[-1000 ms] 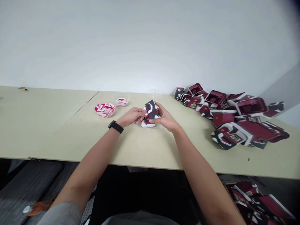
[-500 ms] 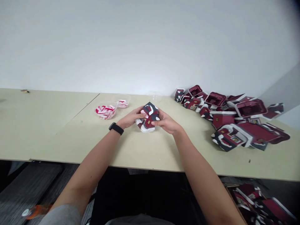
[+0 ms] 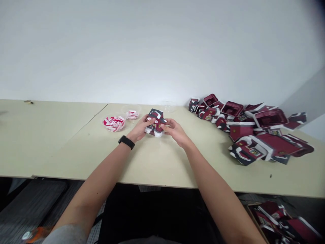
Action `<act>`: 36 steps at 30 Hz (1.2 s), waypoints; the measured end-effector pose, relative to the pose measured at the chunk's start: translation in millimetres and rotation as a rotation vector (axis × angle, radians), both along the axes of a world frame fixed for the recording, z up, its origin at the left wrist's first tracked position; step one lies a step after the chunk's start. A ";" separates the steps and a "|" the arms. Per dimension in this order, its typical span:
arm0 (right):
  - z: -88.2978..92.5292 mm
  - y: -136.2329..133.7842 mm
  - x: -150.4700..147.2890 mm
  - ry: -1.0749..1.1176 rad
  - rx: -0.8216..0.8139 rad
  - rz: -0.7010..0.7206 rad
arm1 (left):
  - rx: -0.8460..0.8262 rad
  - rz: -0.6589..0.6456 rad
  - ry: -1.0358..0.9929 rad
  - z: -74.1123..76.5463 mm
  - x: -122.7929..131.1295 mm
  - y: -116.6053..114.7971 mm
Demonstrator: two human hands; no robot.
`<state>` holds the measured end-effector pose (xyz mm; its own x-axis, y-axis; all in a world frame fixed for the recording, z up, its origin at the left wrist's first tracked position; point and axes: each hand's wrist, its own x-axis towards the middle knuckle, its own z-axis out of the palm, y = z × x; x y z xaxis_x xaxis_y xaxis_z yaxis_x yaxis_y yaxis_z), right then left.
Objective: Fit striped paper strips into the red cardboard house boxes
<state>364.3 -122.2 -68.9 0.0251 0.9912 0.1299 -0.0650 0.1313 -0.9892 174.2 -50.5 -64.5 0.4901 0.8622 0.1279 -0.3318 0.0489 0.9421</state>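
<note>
A small toy house (image 3: 156, 117), with maroon walls, a dark roof and white snow-like trim, is held between my two hands just over the table. My left hand (image 3: 140, 129) grips its left side, the thumb lying across the front. A small red-and-white piece seems to show by that thumb, too small to make out well. On the house's right side, my right hand (image 3: 177, 133) is closed with thumb and fingers near the lower corner. To the left stands a clear bowl (image 3: 114, 128) of red-and-white striped pieces, with a second clear bowl (image 3: 132, 115) of them behind it.
Many similar maroon houses (image 3: 241, 130) lie heaped on the table's right side. A clear round container (image 3: 167, 106) stands by the wall. Below the table edge at right, a box (image 3: 256, 220) holds more houses. An orange bottle (image 3: 38, 234) is at lower left.
The house has shifted slightly left and turned from a tilt to nearly upright, its front facing me. My right hand has moved left with it.
</note>
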 end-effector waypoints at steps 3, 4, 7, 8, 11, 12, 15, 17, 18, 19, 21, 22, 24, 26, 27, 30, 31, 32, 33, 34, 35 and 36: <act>-5.2 2.8 -7.3 -0.016 0.024 -0.078 | 0.058 0.053 0.009 -4.7 5.7 0.1; -6.1 3.0 -9.2 -0.020 0.029 -0.107 | 0.076 0.059 0.010 -6.3 7.8 -0.2; -5.4 2.2 -12.4 -0.029 0.030 -0.168 | 0.103 0.067 0.007 -9.9 12.7 -1.2; -4.3 1.7 -12.6 -0.030 0.029 -0.179 | 0.096 0.061 0.001 -10.2 13.7 -1.6; -0.3 0.3 -11.7 -0.012 0.019 -0.197 | 0.022 0.015 -0.038 -8.5 14.5 -2.2; 0.9 0.0 -11.3 -0.005 0.014 -0.198 | -0.005 -0.009 -0.049 -7.4 14.3 -2.3; 2.5 -0.2 -10.6 0.003 -0.002 -0.202 | -0.040 -0.070 -0.048 -4.9 13.2 -2.6; 1.9 0.0 -10.3 -0.003 -0.007 -0.204 | -0.044 -0.083 -0.034 -4.8 13.0 -3.2; 1.3 0.2 -10.2 -0.006 -0.008 -0.206 | -0.043 -0.081 -0.024 -5.1 13.0 -3.5; 0.6 0.5 -10.2 -0.011 -0.006 -0.209 | -0.039 -0.076 -0.010 -5.5 13.0 -4.0; -0.7 1.1 -10.1 -0.019 -0.002 -0.213 | -0.028 -0.060 0.028 -6.2 12.6 -4.9; -1.2 1.3 -10.1 -0.020 -0.002 -0.214 | -0.022 -0.053 0.048 -6.5 12.3 -5.1; -1.6 1.7 -10.6 -0.014 -0.002 -0.213 | -0.004 -0.043 0.082 -7.0 11.1 -5.0; -1.2 1.7 -11.3 0.002 0.002 -0.206 | 0.030 -0.029 0.108 -7.9 9.7 -3.6; -0.7 1.5 -11.7 0.009 0.004 -0.203 | 0.053 -0.018 0.119 -8.4 9.0 -2.6; 1.5 0.1 -12.4 0.008 0.008 -0.200 | 0.111 0.009 0.154 -9.1 7.5 0.3; 2.3 -0.5 -12.4 0.002 0.008 -0.201 | 0.124 0.013 0.165 -8.7 7.2 0.8; 3.1 -1.1 -12.4 -0.004 0.009 -0.200 | 0.136 0.017 0.176 -8.0 7.0 1.0; 3.8 -1.6 -12.4 -0.006 0.009 -0.197 | 0.147 0.022 0.186 -7.0 6.9 0.8; 4.2 -1.9 -12.4 -0.006 0.009 -0.194 | 0.159 0.027 0.194 -5.8 7.0 0.4; 4.5 -1.9 -12.3 -0.004 0.010 -0.188 | 0.170 0.032 0.201 -4.6 7.0 -0.1; 4.4 -1.7 -12.4 0.002 0.013 -0.182 | 0.181 0.036 0.205 -3.5 7.2 -0.6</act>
<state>351.9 -123.9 -64.4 0.2044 0.9685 0.1423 -0.0405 0.1536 -0.9873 181.3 -51.1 -68.0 0.4913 0.8515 0.1830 -0.1317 -0.1351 0.9820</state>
